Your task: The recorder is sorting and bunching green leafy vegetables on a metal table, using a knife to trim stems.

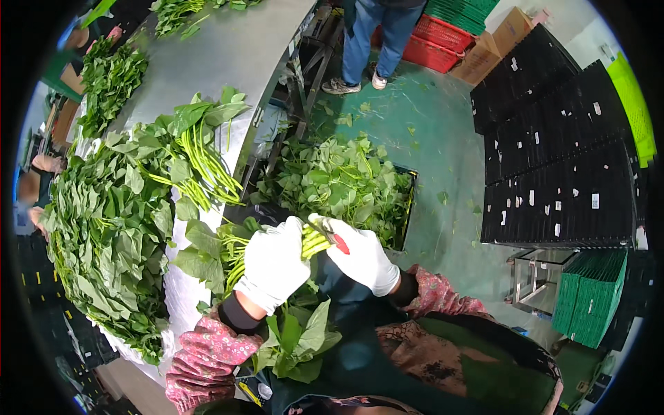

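My left hand (277, 261), in a white glove, is closed around a bunch of leafy greens (236, 252). Its pale green stem ends (315, 241) stick out toward my right hand. In the gloved right hand (363, 257) is a small red-handled cutting tool (339, 242); its dark blade lies against the stems, and the fingers hide much of it. More leaves (301, 342) hang below my left wrist. Beside me on the metal table (221, 52), a laid-out bunch of greens (207, 159) rests next to a large leafy heap (111, 235).
A dark crate of loose greens (339, 180) stands on the green floor ahead. Tall stacks of black crates (553, 152) and folded green crates (590, 297) rise at the right. Beyond, a person (377, 38) stands near red crates (432, 45). Other people's hands (48, 164) show at far left.
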The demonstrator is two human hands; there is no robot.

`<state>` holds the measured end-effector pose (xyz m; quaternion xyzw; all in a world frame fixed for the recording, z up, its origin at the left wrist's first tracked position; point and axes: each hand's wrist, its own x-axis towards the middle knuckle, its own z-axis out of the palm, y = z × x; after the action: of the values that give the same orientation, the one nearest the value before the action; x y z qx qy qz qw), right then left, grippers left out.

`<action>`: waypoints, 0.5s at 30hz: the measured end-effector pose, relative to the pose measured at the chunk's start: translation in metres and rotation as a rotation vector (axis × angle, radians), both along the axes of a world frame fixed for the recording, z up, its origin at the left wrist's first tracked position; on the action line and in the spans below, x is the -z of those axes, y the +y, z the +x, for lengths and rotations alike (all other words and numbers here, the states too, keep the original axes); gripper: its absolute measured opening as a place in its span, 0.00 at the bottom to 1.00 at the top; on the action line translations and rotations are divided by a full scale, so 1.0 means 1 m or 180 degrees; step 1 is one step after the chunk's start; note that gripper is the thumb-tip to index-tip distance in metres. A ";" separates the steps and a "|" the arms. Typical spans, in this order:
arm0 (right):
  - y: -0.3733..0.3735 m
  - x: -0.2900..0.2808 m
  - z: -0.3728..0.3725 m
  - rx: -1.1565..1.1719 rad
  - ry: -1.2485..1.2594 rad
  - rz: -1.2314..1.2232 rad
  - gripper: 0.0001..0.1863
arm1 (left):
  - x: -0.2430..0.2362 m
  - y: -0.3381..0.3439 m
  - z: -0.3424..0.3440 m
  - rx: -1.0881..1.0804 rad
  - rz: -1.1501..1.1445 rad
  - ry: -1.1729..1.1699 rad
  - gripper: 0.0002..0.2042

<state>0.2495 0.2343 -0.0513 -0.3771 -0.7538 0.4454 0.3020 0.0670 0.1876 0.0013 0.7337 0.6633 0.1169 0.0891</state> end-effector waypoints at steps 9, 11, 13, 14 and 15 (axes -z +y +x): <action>0.005 0.054 -0.026 -0.0380 -0.0472 -0.1138 0.28 | -0.066 -0.077 -0.071 -0.0707 -0.0286 -0.1621 0.23; 0.007 0.033 -0.062 -0.0929 -0.0290 -0.0844 0.29 | -0.091 -0.114 -0.087 -0.1086 -0.0272 -0.2172 0.20; 0.002 0.010 -0.107 -0.1430 -0.0260 -0.0231 0.29 | -0.103 -0.164 -0.099 -0.1854 -0.0034 -0.2474 0.18; -0.003 0.005 -0.131 -0.1652 -0.0257 0.0275 0.27 | -0.107 -0.188 -0.101 -0.2150 0.0355 -0.2744 0.18; -0.010 0.006 -0.156 -0.1899 -0.0334 0.0661 0.26 | -0.112 -0.211 -0.101 -0.2425 0.0753 -0.3004 0.17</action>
<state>0.0932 0.2244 -0.0571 -0.1291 -0.8871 0.4149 0.1557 -0.0342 -0.0237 0.1137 0.3193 0.7504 0.5253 0.2430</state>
